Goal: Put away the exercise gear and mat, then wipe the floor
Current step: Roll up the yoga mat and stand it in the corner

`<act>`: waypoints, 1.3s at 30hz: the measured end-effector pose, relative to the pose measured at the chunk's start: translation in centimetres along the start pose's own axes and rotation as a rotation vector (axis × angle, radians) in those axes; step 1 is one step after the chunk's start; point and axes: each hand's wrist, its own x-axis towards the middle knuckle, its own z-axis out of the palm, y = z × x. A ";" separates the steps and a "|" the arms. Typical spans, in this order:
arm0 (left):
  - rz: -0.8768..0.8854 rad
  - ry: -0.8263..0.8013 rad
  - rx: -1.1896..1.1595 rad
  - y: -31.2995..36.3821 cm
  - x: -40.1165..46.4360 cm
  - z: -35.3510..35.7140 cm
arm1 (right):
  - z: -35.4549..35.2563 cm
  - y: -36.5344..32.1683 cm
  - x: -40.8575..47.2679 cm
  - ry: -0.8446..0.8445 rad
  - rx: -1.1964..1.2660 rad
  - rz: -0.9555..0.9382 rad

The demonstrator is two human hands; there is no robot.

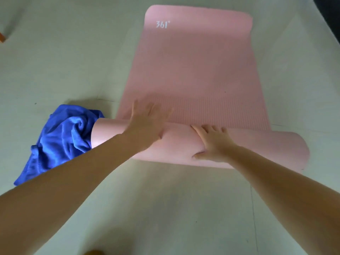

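Observation:
A pink exercise mat [195, 67] lies on the pale floor, its near end rolled into a thick roll [261, 150] that runs left to right. My left hand [147, 124] rests flat on top of the roll, fingers spread and reaching onto the flat part. My right hand [211, 142] presses on the roll's middle, fingers over the top and thumb on the near side. A crumpled blue towel [60, 138] lies on the floor against the roll's left end.
The pale tiled floor [165, 208] extends all round the mat. An orange-brown edge [2, 37] shows at the far left, and a dark object [329, 13] fills the top right corner.

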 end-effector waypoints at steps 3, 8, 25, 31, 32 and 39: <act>-0.043 0.025 -0.081 2.5 -3.4 2.8 | -2.0 1.4 2.1 -0.100 0.194 0.013; -0.053 -0.215 -0.179 1.0 0.8 4.8 | -4.2 2.4 4.9 -0.192 0.169 0.179; 0.233 -0.540 -0.483 -5.9 10.2 1.7 | -5.0 -3.4 6.4 -0.154 -0.145 0.302; 0.252 -0.402 -0.255 -1.9 5.2 -0.8 | -9.5 -1.8 9.3 -0.313 -0.023 0.295; 0.249 -0.423 -0.254 -2.1 5.4 -0.3 | -10.0 -1.5 10.1 -0.346 0.009 0.286; 0.181 -0.341 -0.227 -3.6 10.5 1.9 | -13.8 0.7 15.6 -0.579 0.112 0.237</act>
